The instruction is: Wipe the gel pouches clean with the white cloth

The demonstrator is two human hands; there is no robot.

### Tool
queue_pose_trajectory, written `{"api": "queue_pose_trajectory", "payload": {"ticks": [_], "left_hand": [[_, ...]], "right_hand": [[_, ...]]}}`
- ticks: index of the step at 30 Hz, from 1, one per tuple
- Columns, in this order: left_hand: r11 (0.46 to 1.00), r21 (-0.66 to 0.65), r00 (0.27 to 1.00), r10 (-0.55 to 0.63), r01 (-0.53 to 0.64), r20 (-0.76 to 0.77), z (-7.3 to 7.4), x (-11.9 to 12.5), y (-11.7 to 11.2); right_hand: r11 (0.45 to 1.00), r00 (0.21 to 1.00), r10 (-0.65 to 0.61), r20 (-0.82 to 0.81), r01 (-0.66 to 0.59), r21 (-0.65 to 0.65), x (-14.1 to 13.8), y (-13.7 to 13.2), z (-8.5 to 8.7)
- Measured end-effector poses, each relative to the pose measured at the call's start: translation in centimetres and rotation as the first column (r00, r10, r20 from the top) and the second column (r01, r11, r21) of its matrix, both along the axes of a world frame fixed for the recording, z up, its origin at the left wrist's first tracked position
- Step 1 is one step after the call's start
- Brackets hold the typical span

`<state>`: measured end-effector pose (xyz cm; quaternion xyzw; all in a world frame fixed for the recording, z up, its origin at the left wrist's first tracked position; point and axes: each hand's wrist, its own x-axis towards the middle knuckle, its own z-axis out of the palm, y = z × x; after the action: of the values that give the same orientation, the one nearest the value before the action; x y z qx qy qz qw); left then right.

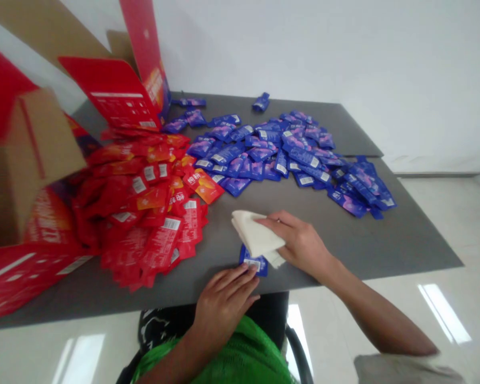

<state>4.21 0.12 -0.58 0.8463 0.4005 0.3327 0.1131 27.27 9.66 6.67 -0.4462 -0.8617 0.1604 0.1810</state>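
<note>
A single blue pouch (258,265) with a white barcode label lies flat near the front edge of the table. My left hand (225,298) rests with fingers stretched out, its fingertips touching the lower part of that pouch. In my right hand (302,242) is a folded cream-coloured cloth (256,233), pinched between thumb and fingers. The cloth hangs over the pouch's upper right part and hides some of it; whether the two touch, I cannot tell.
A large heap of red pouches (144,213) covers the table's left side. Blue pouches (264,144) spread across the back, with another pile (362,186) at the right. Open red cardboard boxes (112,90) stand at the left. The grey table (408,240) ends at the right.
</note>
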Motion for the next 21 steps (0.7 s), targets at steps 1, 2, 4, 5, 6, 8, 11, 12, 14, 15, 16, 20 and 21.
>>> {"api": "queue_pose_trajectory", "payload": {"ticks": [1,2,4,5,6,8,11,12,14,15,16,20,21], "left_hand": [[1.0,-0.009,1.0,0.014,-0.014,0.012,-0.1,0.0,-0.1],[0.999,-0.013,0.999,0.031,-0.031,0.025,-0.2,0.0,-0.2],[0.998,-0.018,0.998,0.053,-0.053,0.042,-0.3,-0.1,-0.3],[0.999,-0.02,0.998,0.05,-0.049,0.036,-0.3,-0.1,-0.3],[0.999,-0.023,0.999,0.034,-0.034,0.02,-0.3,-0.1,-0.2],[1.0,-0.03,1.0,-0.006,0.005,-0.016,-0.1,-0.2,-0.1],[0.999,-0.021,0.999,-0.032,0.031,-0.038,0.3,-0.2,0.2],[0.999,-0.017,0.999,-0.032,0.031,-0.038,0.3,-0.2,0.2],[1.0,-0.009,0.999,-0.029,0.029,-0.035,0.3,-0.1,0.2],[1.0,-0.01,0.999,-0.03,0.03,-0.037,0.3,-0.1,0.2],[1.0,-0.014,0.999,-0.027,0.026,-0.038,0.2,-0.1,0.1],[0.999,-0.027,0.999,0.046,-0.046,-0.001,-0.2,-0.2,-0.2],[0.998,-0.025,0.998,0.059,-0.058,0.008,-0.2,-0.3,-0.3]], "right_hand": [[0.998,0.998,0.062,-0.002,-0.062,-0.034,-0.3,-1.5,-0.1],[0.99,0.993,0.122,0.002,-0.122,-0.073,-0.7,-2.8,-0.3],[0.971,0.981,0.194,0.003,-0.192,-0.142,-1.3,-4.1,-1.0],[0.968,0.981,0.194,0.006,-0.19,-0.164,-1.5,-3.9,-1.4],[0.971,0.985,0.17,0.014,-0.165,-0.174,-1.6,-3.1,-1.8],[0.985,0.995,0.081,0.058,-0.071,-0.157,-1.3,-0.3,-2.2],[0.995,0.981,-0.051,0.186,0.065,-0.075,-0.5,4.4,-1.7],[0.995,0.976,-0.071,0.206,0.083,-0.051,-0.2,5.3,-1.4],[0.996,0.978,-0.089,0.187,0.092,-0.008,0.0,5.4,-0.6],[0.997,0.985,-0.078,0.157,0.079,-0.001,-0.1,4.5,-0.4],[0.999,0.991,-0.053,0.12,0.053,-0.003,-0.2,3.1,-0.2],[0.98,0.983,0.177,0.047,-0.172,-0.099,-1.2,-3.4,-0.8],[0.973,0.979,0.199,0.04,-0.193,-0.124,-1.4,-4.2,-1.2]]}}
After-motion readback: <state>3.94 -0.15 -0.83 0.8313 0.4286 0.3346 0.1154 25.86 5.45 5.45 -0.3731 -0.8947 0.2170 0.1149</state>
